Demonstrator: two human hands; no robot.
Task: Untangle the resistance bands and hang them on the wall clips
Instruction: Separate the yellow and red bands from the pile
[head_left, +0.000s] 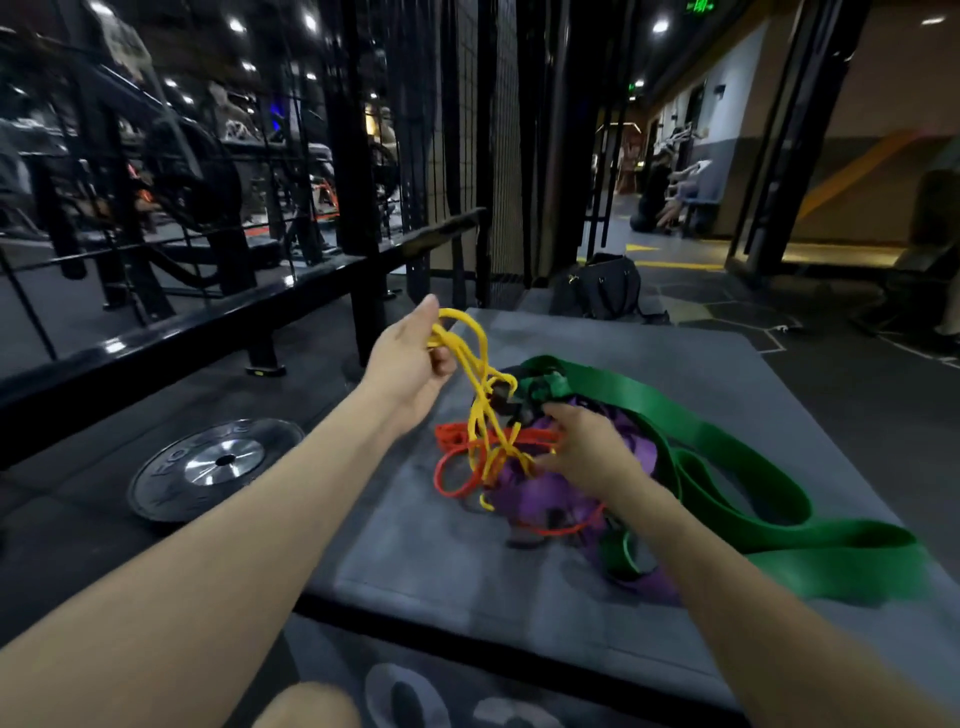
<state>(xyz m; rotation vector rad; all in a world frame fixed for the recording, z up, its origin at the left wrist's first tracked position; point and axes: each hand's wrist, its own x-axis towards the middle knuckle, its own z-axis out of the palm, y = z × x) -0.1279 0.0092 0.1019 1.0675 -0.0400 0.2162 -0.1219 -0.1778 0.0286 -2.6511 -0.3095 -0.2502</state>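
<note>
Where the bands lie knotted together on the grey platform (426, 561), my left hand (410, 364) grips a bunch of loops of the thin yellow band (480, 410) and holds them lifted above the heap, strands trailing down into the tangle. My right hand (587, 449) rests low on the pile, fingers curled into the knot where yellow and red band (452, 470) strands cross over the purple band (540, 493); whether it pinches a strand I cannot tell. A wide green band (727, 467) sweeps off to the right of that hand. Left of the platform a black weight plate (208, 467) lies flat on the floor, its raised lettering too blurred to read. Large pale numerals mark the floor near me, cut off at the frame edge. A dark bag (602, 286) sits beyond the platform.
</note>
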